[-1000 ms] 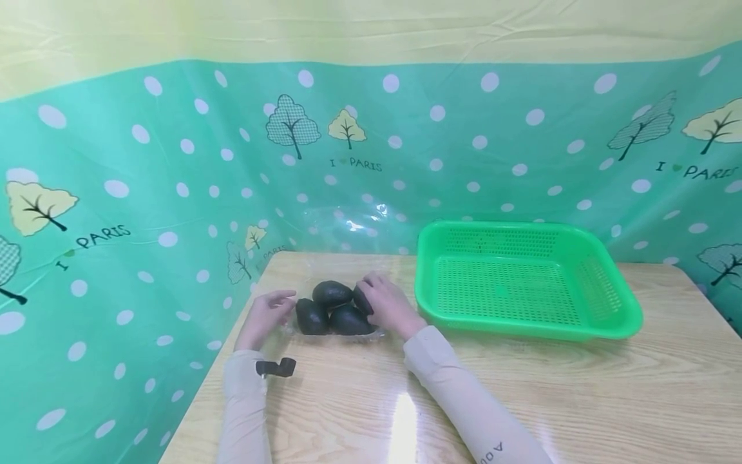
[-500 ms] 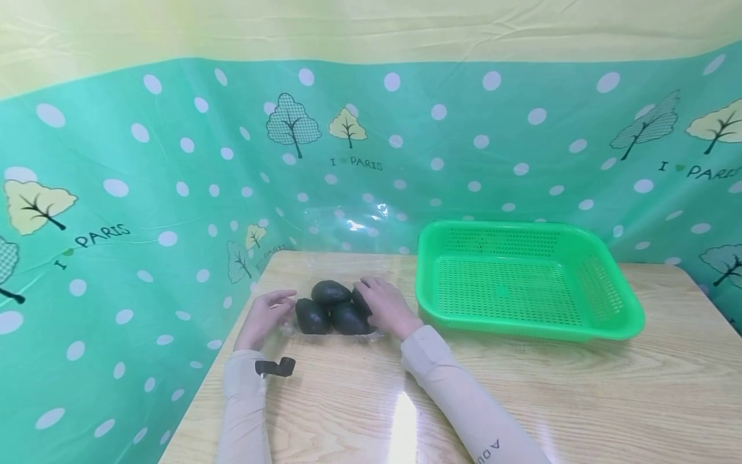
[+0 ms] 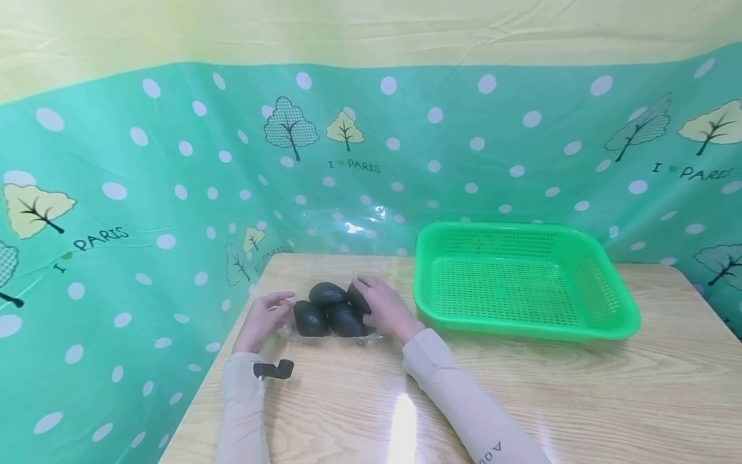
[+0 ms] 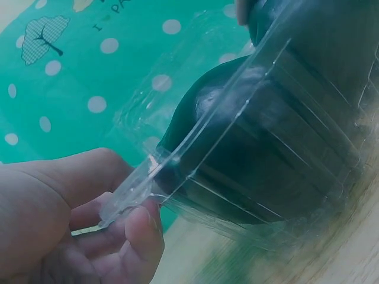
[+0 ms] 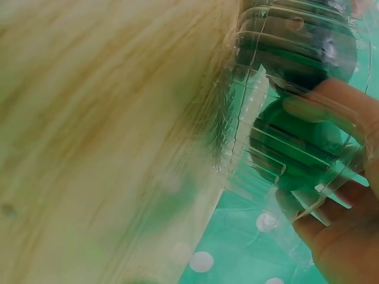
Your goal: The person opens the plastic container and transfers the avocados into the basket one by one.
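Several dark avocados (image 3: 310,318) sit together in a clear plastic clamshell box (image 4: 127,192) at the left of the table. Its transparent lid (image 3: 342,241) stands raised behind them. At the box's left side, my left hand (image 3: 263,322) pinches the plastic rim between thumb and fingers. My right hand (image 3: 387,306) grips the rightmost avocado (image 5: 296,145), thumb on its near side and fingers round the far side. That avocado is still within the box and partly hidden by the hand.
A green perforated plastic basket (image 3: 522,327) stands right of the box, with nothing in it. The wooden table (image 3: 348,399) meets a polka-dotted green curtain (image 3: 417,187) at the back and left. A dark wrist mount (image 3: 274,369) juts from the left sleeve.
The head view shifts very slightly. Both hands stay at the box, and the right hand keeps its hold on the rightmost avocado.
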Demonstrator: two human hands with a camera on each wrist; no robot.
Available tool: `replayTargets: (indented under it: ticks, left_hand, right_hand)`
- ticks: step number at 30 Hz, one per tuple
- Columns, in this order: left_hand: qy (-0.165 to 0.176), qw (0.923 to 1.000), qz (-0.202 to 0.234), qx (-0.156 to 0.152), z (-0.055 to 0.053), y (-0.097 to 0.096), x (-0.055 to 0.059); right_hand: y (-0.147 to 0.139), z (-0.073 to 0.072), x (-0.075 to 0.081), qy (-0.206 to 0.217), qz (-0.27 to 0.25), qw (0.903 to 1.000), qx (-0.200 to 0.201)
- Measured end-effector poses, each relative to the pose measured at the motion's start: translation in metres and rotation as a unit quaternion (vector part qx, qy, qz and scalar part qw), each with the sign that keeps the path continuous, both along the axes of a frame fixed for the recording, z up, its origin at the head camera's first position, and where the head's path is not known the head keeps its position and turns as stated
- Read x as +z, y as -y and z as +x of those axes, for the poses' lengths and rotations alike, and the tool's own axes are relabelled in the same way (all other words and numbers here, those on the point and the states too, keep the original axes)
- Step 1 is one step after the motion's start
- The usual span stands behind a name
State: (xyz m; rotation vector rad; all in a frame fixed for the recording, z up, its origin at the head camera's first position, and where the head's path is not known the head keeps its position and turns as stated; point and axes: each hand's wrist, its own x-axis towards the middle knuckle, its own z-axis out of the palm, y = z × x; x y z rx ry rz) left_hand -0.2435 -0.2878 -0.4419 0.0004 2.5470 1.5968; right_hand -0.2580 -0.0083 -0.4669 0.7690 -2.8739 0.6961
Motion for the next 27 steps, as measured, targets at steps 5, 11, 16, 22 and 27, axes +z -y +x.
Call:
replayTargets:
  ticks: [5,11,16,22,27]
  left_hand:
    - [-0.001,1.0,-0.001,0.0,0.0,0.001,0.0]
    - [-0.003,1.0,0.001,-0.002,0.002,0.001,-0.001]
    - [-0.005,1.0,-0.002,-0.005,0.003,-0.001,0.002]
    - [-0.01,0.9999,-0.006,-0.005,-0.004,0.005,-0.008]
    - [-0.013,0.9999,-0.007,-0.001,-0.014,0.013,-0.026]
  right_hand:
    - [-0.001,0.002,0.002,-0.016,-0.021,0.9996,0.004]
    - [-0.002,0.005,0.008,-0.027,-0.029,0.9992,0.005]
    - [-0.006,0.007,0.017,-0.036,-0.03,0.9989,0.004]
    - [-0.013,0.011,0.025,-0.05,-0.046,0.9977,0.0]
    - [-0.02,0.013,0.032,-0.05,-0.074,0.9959,-0.015]
